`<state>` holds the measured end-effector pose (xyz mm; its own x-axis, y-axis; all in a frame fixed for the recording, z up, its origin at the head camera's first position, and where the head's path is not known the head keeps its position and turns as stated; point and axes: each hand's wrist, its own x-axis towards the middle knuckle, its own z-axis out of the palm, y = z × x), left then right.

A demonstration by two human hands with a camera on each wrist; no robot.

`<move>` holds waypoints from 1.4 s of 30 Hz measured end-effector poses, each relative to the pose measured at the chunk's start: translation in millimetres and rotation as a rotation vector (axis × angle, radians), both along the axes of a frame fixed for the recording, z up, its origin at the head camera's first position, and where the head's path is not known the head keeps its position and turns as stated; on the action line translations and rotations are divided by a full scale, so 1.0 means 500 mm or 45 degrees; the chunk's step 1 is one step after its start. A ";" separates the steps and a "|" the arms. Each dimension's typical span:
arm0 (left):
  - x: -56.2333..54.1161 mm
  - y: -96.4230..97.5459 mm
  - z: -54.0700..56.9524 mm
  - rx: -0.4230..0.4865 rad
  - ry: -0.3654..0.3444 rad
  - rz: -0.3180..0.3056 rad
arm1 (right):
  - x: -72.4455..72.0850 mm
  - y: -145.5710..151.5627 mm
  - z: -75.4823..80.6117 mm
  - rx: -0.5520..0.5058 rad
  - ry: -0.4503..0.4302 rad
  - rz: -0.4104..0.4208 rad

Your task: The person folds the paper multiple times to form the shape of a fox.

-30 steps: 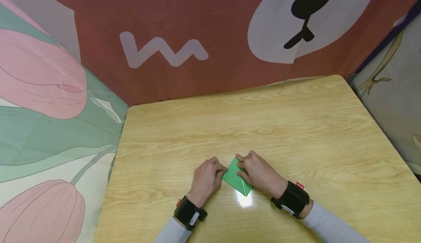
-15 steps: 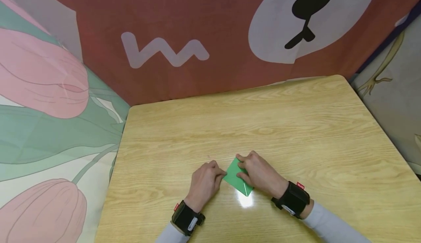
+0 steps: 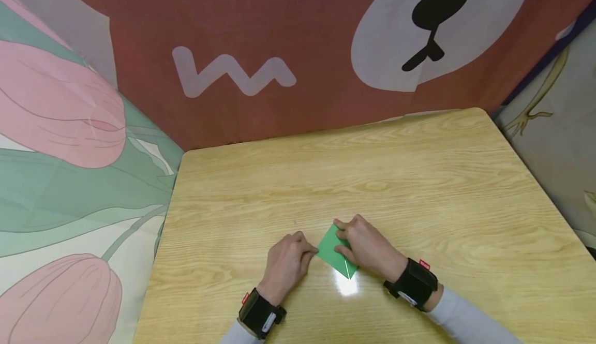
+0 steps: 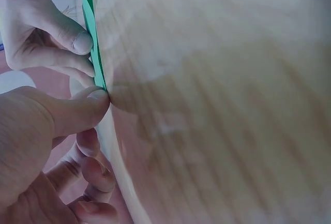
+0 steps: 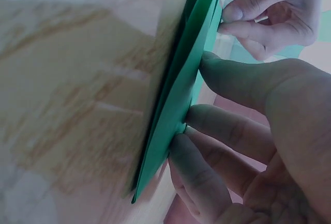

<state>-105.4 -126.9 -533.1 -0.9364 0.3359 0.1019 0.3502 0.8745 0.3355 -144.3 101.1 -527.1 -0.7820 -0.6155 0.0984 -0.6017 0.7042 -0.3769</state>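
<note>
A folded green sheet of paper (image 3: 328,248) lies on the wooden table, diamond-like, with a pale line near its front corner. My left hand (image 3: 285,267) pinches its left corner between thumb and index finger; in the left wrist view the thumb covers the tip of the green paper (image 4: 92,19), and the other fingers are curled below. From the right, my right hand (image 3: 372,245) presses on the sheet with its fingertips spread apart. Seen edge-on in the right wrist view, the green paper (image 5: 178,94) has several layers, slightly parted along the edge.
The wooden table (image 3: 261,189) reaches back to a red-brown cloth (image 3: 223,116) with a cartoon print. A flower-patterned cloth (image 3: 60,189) hangs along the left side. Each wrist wears a black strapped device (image 3: 412,284). A bright light reflection shows in front of the paper.
My left hand has slid slightly left and toward me, along the paper's left corner. The right hand has stayed in place on the paper, which has hardly moved.
</note>
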 end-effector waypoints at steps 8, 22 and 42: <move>0.001 -0.002 0.007 0.016 -0.016 -0.024 | 0.014 -0.003 0.003 -0.047 -0.039 -0.099; -0.015 0.037 0.025 0.079 -0.255 0.182 | 0.051 0.013 0.009 -0.075 -0.106 -0.429; -0.028 0.069 0.056 0.221 -0.591 0.312 | 0.044 0.003 0.022 -0.037 -0.482 -0.685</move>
<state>-119.3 -92.3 -504.9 -0.9447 0.1179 -0.3059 -0.0755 0.8298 0.5530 -122.1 102.7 -515.8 -0.9637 -0.1304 -0.2329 0.0091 0.8561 -0.5168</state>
